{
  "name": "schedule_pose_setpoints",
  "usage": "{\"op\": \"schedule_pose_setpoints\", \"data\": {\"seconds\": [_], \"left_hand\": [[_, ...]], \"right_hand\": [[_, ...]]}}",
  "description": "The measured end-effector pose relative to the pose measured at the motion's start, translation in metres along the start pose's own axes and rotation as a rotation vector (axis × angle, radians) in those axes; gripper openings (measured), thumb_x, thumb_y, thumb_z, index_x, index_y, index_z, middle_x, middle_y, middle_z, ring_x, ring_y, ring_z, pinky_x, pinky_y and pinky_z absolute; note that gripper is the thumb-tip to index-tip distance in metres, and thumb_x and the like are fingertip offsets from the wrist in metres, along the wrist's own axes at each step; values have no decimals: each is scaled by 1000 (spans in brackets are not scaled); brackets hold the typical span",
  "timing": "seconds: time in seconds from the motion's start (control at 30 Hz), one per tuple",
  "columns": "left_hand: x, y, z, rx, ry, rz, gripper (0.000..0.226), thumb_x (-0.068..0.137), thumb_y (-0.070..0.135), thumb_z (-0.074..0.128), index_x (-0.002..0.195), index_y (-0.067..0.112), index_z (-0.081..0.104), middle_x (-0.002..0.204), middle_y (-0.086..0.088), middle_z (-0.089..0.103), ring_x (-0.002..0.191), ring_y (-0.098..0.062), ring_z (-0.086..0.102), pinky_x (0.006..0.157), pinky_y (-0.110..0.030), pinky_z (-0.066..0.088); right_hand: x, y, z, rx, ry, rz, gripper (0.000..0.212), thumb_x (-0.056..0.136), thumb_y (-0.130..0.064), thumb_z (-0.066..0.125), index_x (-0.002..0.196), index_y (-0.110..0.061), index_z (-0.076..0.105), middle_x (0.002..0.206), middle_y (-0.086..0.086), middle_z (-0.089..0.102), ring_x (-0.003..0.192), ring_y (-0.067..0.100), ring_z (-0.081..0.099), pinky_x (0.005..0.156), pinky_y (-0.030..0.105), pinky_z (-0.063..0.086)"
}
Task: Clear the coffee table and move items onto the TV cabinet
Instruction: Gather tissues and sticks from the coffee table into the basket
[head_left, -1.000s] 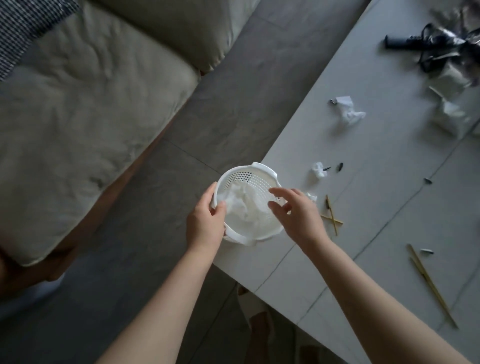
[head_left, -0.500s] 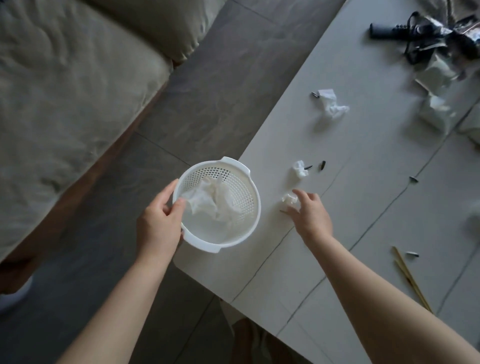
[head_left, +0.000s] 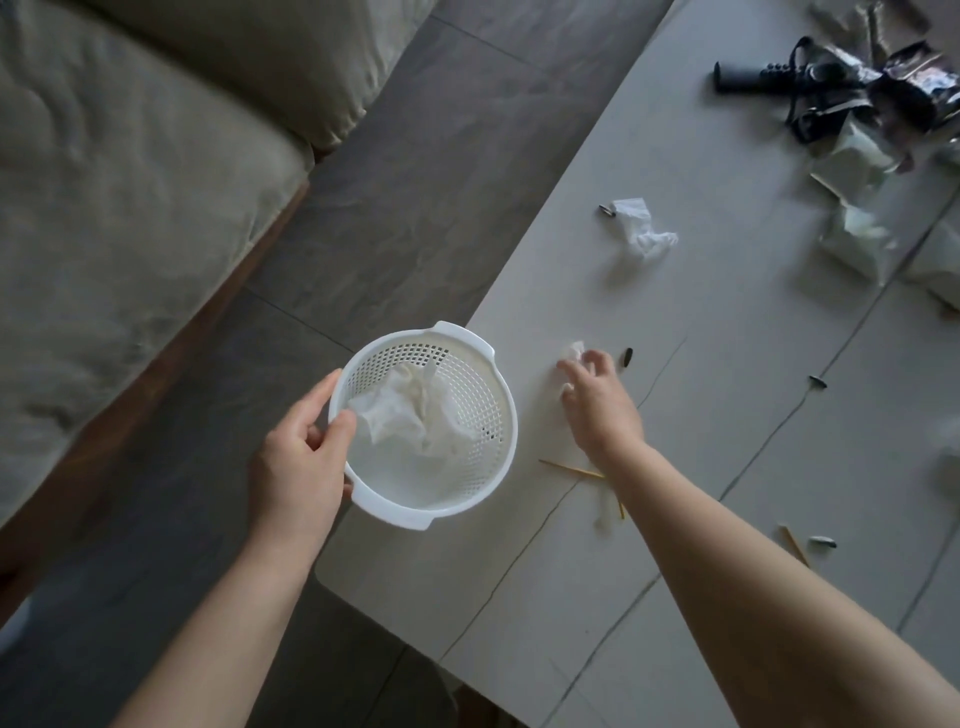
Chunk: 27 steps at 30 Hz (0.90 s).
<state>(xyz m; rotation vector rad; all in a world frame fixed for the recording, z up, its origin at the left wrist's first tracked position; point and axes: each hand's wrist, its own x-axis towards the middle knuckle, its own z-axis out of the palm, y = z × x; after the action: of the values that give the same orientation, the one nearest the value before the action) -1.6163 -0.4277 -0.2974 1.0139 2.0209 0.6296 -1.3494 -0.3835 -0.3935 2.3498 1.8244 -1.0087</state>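
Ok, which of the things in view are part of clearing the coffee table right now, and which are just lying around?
In the job:
left hand gripping the white basket
crumpled tissue in basket
right hand closing on small paper scrap
tissue on table
wooden sticks
seed shells
wrappers
black gadget

Lying about:
sofa
floor

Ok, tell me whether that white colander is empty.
Not empty: the white colander, gripped by the left hand, holds crumpled tissue.
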Motion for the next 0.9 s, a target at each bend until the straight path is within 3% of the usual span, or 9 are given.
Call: {"op": "schedule_pose_setpoints", "data": {"seconds": [0.13, 0.27, 0.37, 0.43, 0.5, 0.6, 0.73, 0.83, 0.9], "left_hand": [[-5, 8, 9, 14, -16, -9, 41, 90, 20, 56, 122, 46, 57, 66, 28, 63, 54, 7, 59, 51, -24, 55], [-19, 22, 24, 12, -58, -5, 41, 89, 19, 55, 124, 41, 58, 70, 9, 65, 50, 1, 58, 48, -25, 54], [-30, 35, 37, 1, -86, -19, 42, 90, 19, 54, 126, 40, 57, 66, 4, 62, 47, -1, 57, 49, -30, 56], [-35, 44, 46, -10, -104, -23, 42, 90, 19, 53, 127, 39, 55, 61, 8, 59, 45, 0, 56, 51, -29, 56], [-38, 52, 55, -23, -121, -14, 42, 90, 20, 52, 128, 38, 55, 60, 13, 62, 45, 3, 57, 48, -25, 56], [-39, 64, 67, -52, -145, 6, 41, 90, 21, 52, 128, 38, 55, 59, 26, 61, 43, 3, 56, 43, -20, 52], [-32, 75, 76, -59, -150, 34, 41, 90, 22, 53, 127, 40, 55, 55, 13, 59, 36, -2, 51, 47, -25, 55], [-23, 80, 79, -79, -133, 47, 41, 89, 19, 53, 125, 39, 57, 66, 1, 62, 36, -5, 51, 46, -25, 54], [-16, 83, 81, -85, -125, 63, 41, 90, 18, 54, 125, 38, 58, 69, -3, 62, 35, -4, 51, 44, -23, 53]], "right_hand": [[-9, 12, 3, 56, 44, 92, 23, 93, -14, 44, 114, -13, 53, 125, 6, 45, 96, 30, 55, 68, 30, 40], [-28, 6, -24, 555, 232, 219, 32, 87, -21, 57, 118, -15, 50, 115, 5, 54, 93, 22, 57, 78, 31, 44], [-50, -20, -53, 727, 345, 8, 38, 80, -23, 64, 116, -25, 52, 103, -8, 57, 67, 2, 53, 69, 17, 45], [-66, -35, -67, 653, 244, -209, 39, 78, -24, 67, 115, -29, 55, 100, -15, 55, 56, 1, 50, 62, 11, 43], [-75, -42, -73, 475, 106, -354, 41, 79, -33, 69, 118, -29, 58, 111, -14, 53, 55, -4, 48, 66, 18, 45], [-67, -36, -79, 368, 177, -359, 37, 82, -38, 68, 116, -25, 64, 122, -8, 55, 60, -3, 45, 69, 25, 46], [-36, -13, -94, 412, 424, -213, 20, 87, -22, 63, 105, -14, 68, 109, 1, 61, 63, 11, 55, 71, 28, 49], [-7, 8, -100, 322, 439, -149, 25, 90, -14, 58, 113, -9, 64, 118, 8, 59, 91, 21, 61, 82, 32, 48], [19, 18, -102, 180, 336, -115, 38, 91, -15, 54, 129, -11, 54, 137, 11, 47, 121, 29, 48, 100, 35, 40]]}}
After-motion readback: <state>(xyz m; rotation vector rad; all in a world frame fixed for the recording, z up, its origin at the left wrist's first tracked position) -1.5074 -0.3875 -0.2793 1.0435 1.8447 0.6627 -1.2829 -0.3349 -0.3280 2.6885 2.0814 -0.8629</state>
